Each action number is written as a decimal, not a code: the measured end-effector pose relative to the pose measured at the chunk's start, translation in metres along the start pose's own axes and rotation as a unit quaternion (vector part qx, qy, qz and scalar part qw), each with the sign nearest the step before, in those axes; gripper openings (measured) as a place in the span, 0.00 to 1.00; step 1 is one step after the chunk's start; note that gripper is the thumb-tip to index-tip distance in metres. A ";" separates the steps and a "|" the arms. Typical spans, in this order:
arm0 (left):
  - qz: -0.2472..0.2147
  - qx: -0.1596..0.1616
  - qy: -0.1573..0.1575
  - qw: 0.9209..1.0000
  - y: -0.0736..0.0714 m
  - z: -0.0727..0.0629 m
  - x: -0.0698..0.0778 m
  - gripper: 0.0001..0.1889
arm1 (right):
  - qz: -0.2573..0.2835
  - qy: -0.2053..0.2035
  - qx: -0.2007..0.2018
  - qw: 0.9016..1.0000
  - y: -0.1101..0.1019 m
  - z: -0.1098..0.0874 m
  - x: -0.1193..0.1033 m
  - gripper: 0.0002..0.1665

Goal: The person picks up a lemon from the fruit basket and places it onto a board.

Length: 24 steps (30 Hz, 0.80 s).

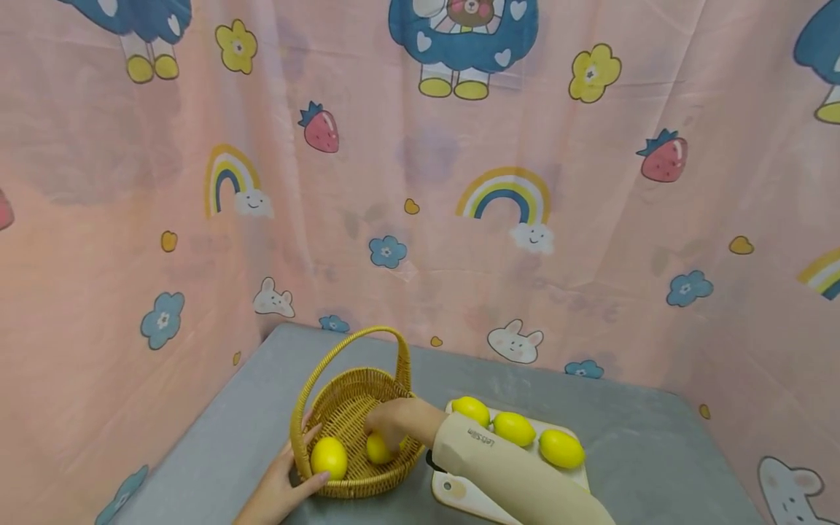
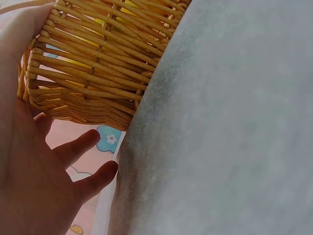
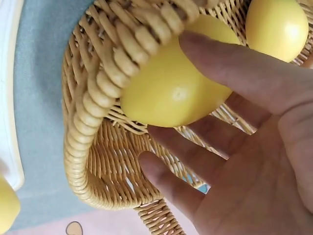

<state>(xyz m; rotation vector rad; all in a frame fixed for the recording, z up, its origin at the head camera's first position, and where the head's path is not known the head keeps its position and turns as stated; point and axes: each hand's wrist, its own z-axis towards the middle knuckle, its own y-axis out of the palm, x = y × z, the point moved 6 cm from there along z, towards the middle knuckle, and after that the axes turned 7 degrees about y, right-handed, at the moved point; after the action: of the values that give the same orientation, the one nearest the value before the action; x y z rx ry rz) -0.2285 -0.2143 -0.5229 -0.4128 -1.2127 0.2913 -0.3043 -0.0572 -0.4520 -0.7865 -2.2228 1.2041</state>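
Note:
A wicker basket (image 1: pixel 357 490) with a tall arched handle stands on the grey table. My left hand (image 1: pixel 278 485) grips its left side, thumb at the front rim and fingers around the outside; the left wrist view shows the woven wall (image 2: pixel 98 73) beside that hand (image 2: pixel 44 166), with some fingers spread. Inside the basket, my right hand (image 1: pixel 391 421) holds a yellow lemon (image 1: pixel 378 448). In the right wrist view the thumb lies over this lemon (image 3: pixel 171 93), with fingers on its other side. Another lemon (image 1: pixel 329 458) lies in the basket at the left.
Right of the basket lies a white cutting board (image 1: pixel 453 490), partly covered by my right sleeve (image 1: pixel 512 467). Three lemons sit on it in a row: one at the left (image 1: pixel 470 410), a middle one (image 1: pixel 514 429) and one at the right (image 1: pixel 561 448). A patterned pink curtain (image 1: pixel 420 292) surrounds the table.

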 end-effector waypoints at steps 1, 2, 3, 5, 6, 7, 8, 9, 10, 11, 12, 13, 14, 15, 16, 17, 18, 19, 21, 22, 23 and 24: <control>-0.003 -0.003 -0.003 1.000 0.000 0.000 0.000 0.40 | 0.000 -0.003 -0.007 1.000 0.000 0.000 0.000 0.25; -0.007 -0.005 -0.009 1.000 0.000 0.000 0.000 0.40 | 0.004 0.002 -0.013 1.000 -0.001 0.001 0.001 0.26; -0.010 -0.007 -0.013 1.000 0.000 0.000 0.000 0.40 | 0.007 0.006 -0.019 1.000 -0.001 0.001 0.002 0.27; -0.016 -0.008 -0.018 1.000 0.000 0.000 -0.001 0.40 | 0.015 0.007 -0.030 0.999 -0.003 0.000 0.002 0.30; -0.017 -0.007 -0.019 1.000 0.000 0.000 -0.001 0.40 | 0.020 0.007 -0.034 0.999 -0.004 0.000 0.002 0.32; -0.014 -0.006 -0.015 1.000 0.000 0.000 0.000 0.40 | 0.025 0.007 -0.037 0.999 -0.005 0.000 0.002 0.33; -0.012 -0.003 -0.010 1.000 0.000 0.000 -0.001 0.40 | 0.029 0.007 -0.039 0.999 -0.006 0.000 0.002 0.33; -0.008 -0.001 -0.004 1.000 0.000 0.000 0.000 0.39 | 0.029 0.001 -0.038 0.999 -0.006 0.001 0.001 0.32; -0.006 0.001 0.003 1.000 0.001 0.000 0.000 0.39 | 0.031 -0.004 -0.035 0.999 -0.006 0.001 0.000 0.31; -0.003 0.003 0.008 1.000 0.001 0.000 -0.001 0.39 | 0.034 -0.004 -0.031 0.999 -0.005 0.001 0.000 0.30; 0.000 0.005 0.012 1.000 0.001 0.000 -0.001 0.39 | 0.037 -0.004 -0.026 0.999 -0.005 0.002 0.000 0.28; 0.000 0.005 0.013 1.000 0.002 0.000 -0.001 0.39 | 0.045 -0.003 -0.023 0.999 -0.004 0.002 0.001 0.27; -0.001 0.003 0.009 1.000 0.002 0.000 -0.001 0.39 | 0.049 -0.005 -0.019 0.999 -0.003 0.003 0.001 0.27; -0.003 0.001 0.006 1.000 0.002 -0.001 -0.001 0.39 | 0.054 -0.008 -0.016 0.998 -0.002 0.004 0.001 0.26; -0.005 -0.001 0.001 1.000 0.002 -0.001 -0.001 0.40 | 0.060 -0.013 -0.015 0.998 -0.001 0.004 0.000 0.25; -0.005 -0.003 -0.003 1.000 0.002 -0.001 -0.002 0.40 | 0.065 -0.016 -0.015 0.998 -0.001 0.005 0.001 0.25; -0.005 -0.004 -0.008 1.000 0.002 -0.001 -0.002 0.40 | 0.070 -0.022 -0.014 0.997 0.000 0.005 0.001 0.24; -0.006 -0.006 -0.010 1.000 0.002 -0.001 -0.002 0.40 | 0.077 -0.029 -0.014 0.996 0.000 0.005 0.001 0.24; -0.005 -0.002 -0.008 1.000 0.002 -0.001 -0.002 0.40 | 0.090 -0.040 -0.013 0.995 0.001 0.005 0.001 0.24; -0.004 0.001 -0.005 1.000 0.002 -0.001 -0.002 0.40 | 0.096 -0.043 -0.012 0.994 0.001 0.005 0.002 0.24; -0.003 0.004 -0.002 1.000 0.002 -0.001 -0.002 0.40 | 0.103 -0.044 -0.011 0.994 0.001 0.004 0.003 0.24; -0.003 0.007 0.001 1.000 0.002 -0.001 -0.002 0.40 | 0.109 -0.047 -0.010 0.993 0.001 0.004 0.003 0.25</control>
<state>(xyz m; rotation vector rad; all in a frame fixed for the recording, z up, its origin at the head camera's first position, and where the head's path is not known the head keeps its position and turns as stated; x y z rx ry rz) -0.2285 -0.2136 -0.5256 -0.3980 -1.2089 0.2933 -0.3088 -0.0568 -0.4548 -1.0233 -2.2733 1.3472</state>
